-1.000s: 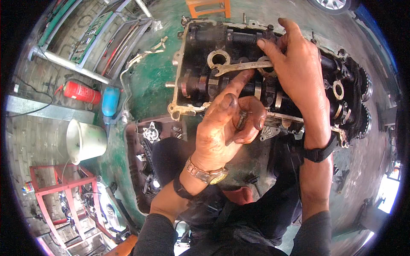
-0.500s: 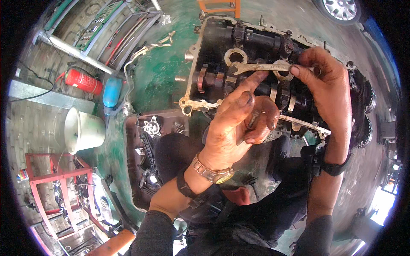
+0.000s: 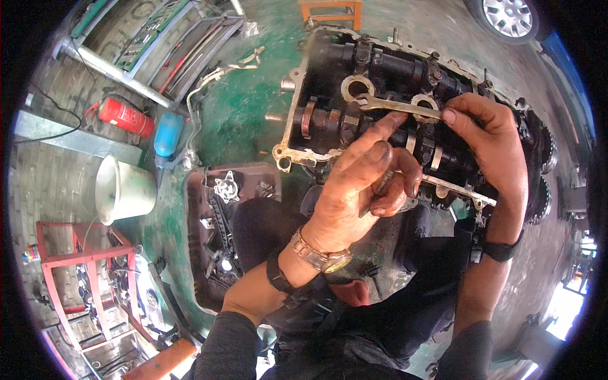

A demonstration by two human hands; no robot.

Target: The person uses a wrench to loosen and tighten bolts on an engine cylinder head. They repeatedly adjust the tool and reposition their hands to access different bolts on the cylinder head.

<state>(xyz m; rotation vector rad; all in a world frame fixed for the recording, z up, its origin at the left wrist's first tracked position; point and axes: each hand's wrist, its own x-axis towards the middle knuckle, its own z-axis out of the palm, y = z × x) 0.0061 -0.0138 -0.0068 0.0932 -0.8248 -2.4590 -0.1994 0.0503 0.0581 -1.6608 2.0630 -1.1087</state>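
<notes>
Gripping one end of an open-ended wrench [image 3: 400,107] between thumb and curled fingers of the right hand [image 3: 486,130]. Holding it between one and two o'clock from mid-view, above an oily cylinder head [image 3: 405,68]. Pointing the open end toward nine o'clock, overlapping the lower edge of a pale ring [image 3: 349,88]; too close to tell whether touching.

Extending the index finger of the left hand [image 3: 351,180] toward one o'clock, its tip just below the wrench shaft; contact unclear. Folding the other fingers in around a slim ridged piece [image 3: 384,182], too hidden to identify. Wearing a metal-banded watch [image 3: 320,258] on the left wrist.

Flanked at eight o'clock by a brown tray [image 3: 192,244] of loose metal parts, with a pale star-shaped part [image 3: 227,187] near its upper end. Bordered farther out at nine by a white bucket [image 3: 142,187], at ten by a blue bottle [image 3: 166,139] just beside a red fire extinguisher [image 3: 126,117], at eight by a red metal frame [image 3: 85,258]. Backed at twelve by an orange stool [image 3: 330,7], and between one and two, beyond the cylinder head, by a car wheel [image 3: 508,16].
</notes>
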